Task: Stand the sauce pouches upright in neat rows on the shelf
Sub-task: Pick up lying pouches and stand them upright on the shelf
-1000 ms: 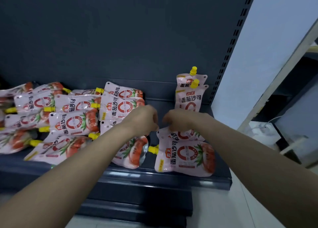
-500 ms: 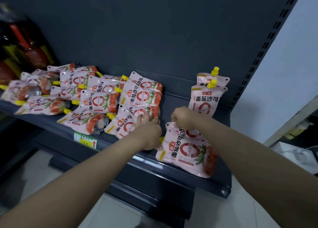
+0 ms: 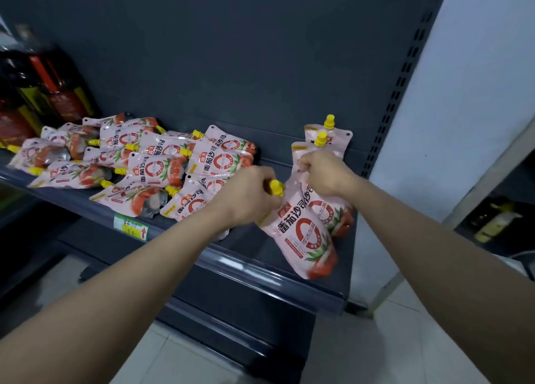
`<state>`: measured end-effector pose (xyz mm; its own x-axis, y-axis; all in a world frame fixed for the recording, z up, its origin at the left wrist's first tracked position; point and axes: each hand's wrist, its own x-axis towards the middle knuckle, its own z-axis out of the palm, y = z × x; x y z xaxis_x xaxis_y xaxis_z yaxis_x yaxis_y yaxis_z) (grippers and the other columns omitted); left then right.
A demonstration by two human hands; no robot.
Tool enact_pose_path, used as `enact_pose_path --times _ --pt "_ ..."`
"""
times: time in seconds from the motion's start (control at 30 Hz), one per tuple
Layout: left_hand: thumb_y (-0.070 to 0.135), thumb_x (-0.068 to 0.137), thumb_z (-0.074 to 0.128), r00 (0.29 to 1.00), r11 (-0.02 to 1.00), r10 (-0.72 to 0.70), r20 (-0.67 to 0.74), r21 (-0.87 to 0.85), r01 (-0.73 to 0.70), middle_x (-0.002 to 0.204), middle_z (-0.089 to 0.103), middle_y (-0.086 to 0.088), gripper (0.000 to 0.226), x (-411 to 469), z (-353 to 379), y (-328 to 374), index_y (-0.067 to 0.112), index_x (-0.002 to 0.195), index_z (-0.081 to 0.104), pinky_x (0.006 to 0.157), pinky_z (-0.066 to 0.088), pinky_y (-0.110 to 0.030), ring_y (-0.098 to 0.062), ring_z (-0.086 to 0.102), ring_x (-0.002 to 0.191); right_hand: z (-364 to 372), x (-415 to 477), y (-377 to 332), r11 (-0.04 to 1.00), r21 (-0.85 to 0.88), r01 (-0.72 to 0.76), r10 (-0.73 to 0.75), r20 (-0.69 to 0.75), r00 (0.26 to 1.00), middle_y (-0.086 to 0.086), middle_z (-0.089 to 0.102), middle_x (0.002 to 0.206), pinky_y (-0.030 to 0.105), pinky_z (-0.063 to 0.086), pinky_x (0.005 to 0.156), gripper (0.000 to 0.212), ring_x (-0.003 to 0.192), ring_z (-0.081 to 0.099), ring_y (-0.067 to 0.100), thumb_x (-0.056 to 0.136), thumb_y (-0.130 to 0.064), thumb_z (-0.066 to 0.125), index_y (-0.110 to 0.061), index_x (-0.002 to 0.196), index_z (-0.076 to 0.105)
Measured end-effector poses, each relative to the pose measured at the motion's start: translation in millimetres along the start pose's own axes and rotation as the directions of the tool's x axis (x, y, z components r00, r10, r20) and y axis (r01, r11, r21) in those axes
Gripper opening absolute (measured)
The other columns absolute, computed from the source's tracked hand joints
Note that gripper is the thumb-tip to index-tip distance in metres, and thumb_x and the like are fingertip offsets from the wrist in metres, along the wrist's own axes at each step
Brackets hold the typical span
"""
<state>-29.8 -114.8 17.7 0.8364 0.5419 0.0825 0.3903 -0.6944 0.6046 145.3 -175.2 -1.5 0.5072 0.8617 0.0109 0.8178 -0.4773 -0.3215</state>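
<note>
Pink tomato sauce pouches with yellow caps lie on a dark shelf [image 3: 220, 256]. My left hand [image 3: 246, 196] grips the front pouch [image 3: 301, 233] at its yellow cap, and the pouch tilts up off the shelf. A second pouch [image 3: 333, 212] lies just behind it, its top corner gripped by my right hand [image 3: 324, 173]. Two pouches [image 3: 335, 136] stand upright against the back panel at the right end. Several more pouches [image 3: 150, 163] lie flat in a loose heap to the left.
Dark bottles with red labels [image 3: 43, 94] stand at the shelf's far left. A green and yellow price tag [image 3: 130, 227] sits on the shelf's front rail. A perforated upright [image 3: 396, 94] ends the shelf on the right, with a white wall beyond it.
Both hands have closed on the two pouches at the right and raised their tops off the shelf. The view has swung left, bringing the bottles into sight.
</note>
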Motion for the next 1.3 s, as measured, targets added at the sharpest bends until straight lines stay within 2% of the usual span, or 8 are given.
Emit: enact_pose_path --times 0.17,0.27,0.4,0.57,0.7,0.87,1.07,1.3 --pt "0.015 0.081 0.066 0.990 0.991 0.130 -0.049 -0.017 -0.131 0.068 0.061 0.005 0.006 -6 2 29 0.010 0.078 0.063 0.053 0.041 -0.017 -0.015 0.056 0.067 -17 -21 27 0.967 0.231 -0.108 0.153 -0.188 0.970 0.004 0.055 0.090 0.030 0.042 0.069 0.028 0.081 0.051 0.024 0.083 0.011 0.042 -0.012 0.073 0.055" --pt "0.017 0.083 0.067 0.991 0.992 0.129 -0.044 -0.003 -0.130 0.081 0.071 -0.005 0.008 -9 6 35 0.010 0.080 0.065 0.068 0.053 -0.034 -0.023 0.066 0.078 -16 -28 37 0.949 0.289 -0.128 0.194 -0.213 0.958 0.005 0.053 0.083 0.025 0.036 0.062 0.026 0.079 0.047 0.022 0.083 0.011 0.042 -0.009 0.071 0.054" --pt "0.018 0.081 0.071 0.995 0.994 0.092 -0.038 -0.061 -0.094 0.082 0.071 -0.003 0.012 -13 6 37 0.018 0.073 0.062 0.071 0.055 -0.035 -0.020 0.067 0.079 -18 -33 44 0.934 0.337 -0.114 0.199 -0.229 0.953 0.006 0.054 0.084 0.025 0.040 0.068 0.029 0.081 0.049 0.022 0.082 0.013 0.041 -0.012 0.071 0.052" --pt "0.017 0.083 0.069 0.998 0.986 0.059 -0.010 -0.153 -0.060 0.090 0.072 -0.005 0.009 -17 12 43 0.019 0.078 0.062 0.073 0.057 -0.031 -0.018 0.068 0.085 -12 -33 51 0.888 0.442 -0.129 0.238 -0.202 0.950 0.005 0.052 0.069 0.050 0.057 0.079 0.041 0.076 0.055 0.025 0.077 0.016 0.044 -0.019 0.055 0.046" --pt "0.018 0.083 0.068 0.999 0.995 0.032 0.036 -0.092 -0.029 0.090 0.071 -0.005 0.008 -17 15 42 0.011 0.084 0.064 0.076 0.056 -0.036 -0.020 0.067 0.086 -13 -35 49 0.917 0.368 -0.156 0.220 -0.136 0.966 0.013 0.064 0.095 0.029 0.049 0.071 0.027 0.090 0.061 0.030 0.080 0.010 0.048 -0.011 0.069 0.059" --pt "0.012 0.086 0.063 0.999 1.000 -0.005 0.039 -0.005 0.005 0.082 0.067 -0.001 0.007 -22 20 34 0.011 0.079 0.064 0.061 0.048 -0.023 -0.016 0.062 0.077 -12 -45 42 0.935 0.335 -0.115 0.148 -0.076 0.986 0.013 0.065 0.120 0.024 0.044 0.076 0.035 0.106 0.061 0.032 0.086 0.004 0.051 -0.007 0.114 0.069" --pt "0.013 0.088 0.061 1.000 1.000 0.001 0.019 -0.001 -0.001 0.087 0.069 -0.003 0.008 -24 20 36 0.008 0.086 0.068 0.063 0.049 -0.021 -0.015 0.062 0.079 -17 -47 38 0.955 0.273 -0.114 0.136 -0.062 0.989 0.013 0.062 0.128 0.027 0.046 0.082 0.042 0.112 0.059 0.034 0.086 0.007 0.047 -0.007 0.121 0.065" --pt "0.014 0.089 0.059 0.997 0.998 0.028 -0.069 0.063 -0.024 0.086 0.071 -0.006 0.015 -26 27 42 0.006 0.084 0.070 0.062 0.052 -0.026 -0.016 0.063 0.074 -17 -45 42 0.975 0.184 -0.123 0.158 -0.191 0.969 0.012 0.070 0.104 0.026 0.046 0.075 0.029 0.097 0.063 0.033 0.086 0.008 0.055 -0.005 0.105 0.074"
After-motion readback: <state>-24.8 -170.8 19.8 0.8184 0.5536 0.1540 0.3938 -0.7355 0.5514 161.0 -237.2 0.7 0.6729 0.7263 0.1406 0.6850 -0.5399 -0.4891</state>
